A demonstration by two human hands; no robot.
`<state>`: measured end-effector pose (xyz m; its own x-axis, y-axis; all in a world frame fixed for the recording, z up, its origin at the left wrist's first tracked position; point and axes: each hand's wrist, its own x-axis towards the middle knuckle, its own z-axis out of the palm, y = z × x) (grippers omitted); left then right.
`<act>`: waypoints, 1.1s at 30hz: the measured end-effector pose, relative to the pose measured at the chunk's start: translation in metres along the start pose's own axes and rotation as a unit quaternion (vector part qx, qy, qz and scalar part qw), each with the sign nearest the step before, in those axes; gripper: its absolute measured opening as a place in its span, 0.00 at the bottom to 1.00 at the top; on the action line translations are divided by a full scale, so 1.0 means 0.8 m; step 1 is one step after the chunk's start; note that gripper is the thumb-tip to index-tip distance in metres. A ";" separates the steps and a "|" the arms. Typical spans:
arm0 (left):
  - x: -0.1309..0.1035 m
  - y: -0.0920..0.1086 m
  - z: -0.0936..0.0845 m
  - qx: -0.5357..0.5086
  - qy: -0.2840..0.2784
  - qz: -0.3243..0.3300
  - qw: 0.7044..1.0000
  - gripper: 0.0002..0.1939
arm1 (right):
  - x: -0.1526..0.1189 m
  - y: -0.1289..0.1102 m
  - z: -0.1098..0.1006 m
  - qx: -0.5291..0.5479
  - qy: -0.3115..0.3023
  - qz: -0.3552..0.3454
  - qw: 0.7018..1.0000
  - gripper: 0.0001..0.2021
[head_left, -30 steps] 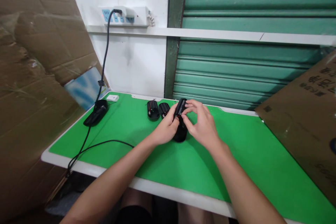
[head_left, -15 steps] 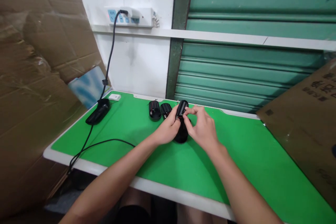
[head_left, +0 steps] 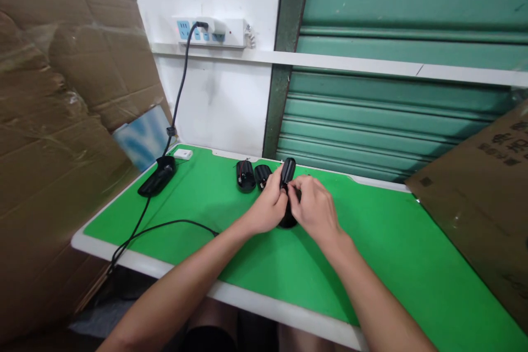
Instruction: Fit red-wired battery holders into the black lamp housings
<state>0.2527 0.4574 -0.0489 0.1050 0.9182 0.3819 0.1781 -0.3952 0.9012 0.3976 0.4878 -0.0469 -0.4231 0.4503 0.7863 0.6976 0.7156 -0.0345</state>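
while the left hand [head_left: 267, 206] grips the black casing [head_left: 289, 169] mid-frame, the right hand [head_left: 315, 206], fingertips at its lower end, grip unclear, should work gently.

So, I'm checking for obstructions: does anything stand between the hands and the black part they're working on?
Nothing visible does: the left hand grips the black part, and the right hand is right at its near end. Two similar pieces lie to its left.
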 end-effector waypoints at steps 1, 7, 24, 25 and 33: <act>-0.001 -0.001 0.001 0.013 -0.001 0.011 1.000 0.32 | -0.001 0.000 0.001 0.005 -0.007 0.002 1.000 0.04; -0.003 0.003 0.001 0.019 -0.011 0.035 0.999 0.32 | -0.004 0.004 0.001 0.061 -0.005 0.018 0.998 0.02; 0.000 0.018 -0.012 -0.083 -0.089 -0.103 0.987 0.28 | 0.017 0.016 -0.033 0.459 -0.187 0.269 0.826 0.36; 0.000 0.017 -0.012 -0.078 -0.086 -0.100 0.988 0.28 | 0.017 0.015 -0.034 0.454 -0.187 0.270 0.828 0.37; 0.001 0.014 -0.013 -0.006 -0.081 -0.060 0.995 0.22 | 0.012 0.008 -0.024 0.433 -0.170 0.265 0.845 0.39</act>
<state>0.2445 0.4543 -0.0365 0.2408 0.9421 0.2332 0.1870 -0.2808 0.9414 0.4092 0.4864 -0.0274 -0.4277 0.8523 0.3011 0.2192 0.4210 -0.8802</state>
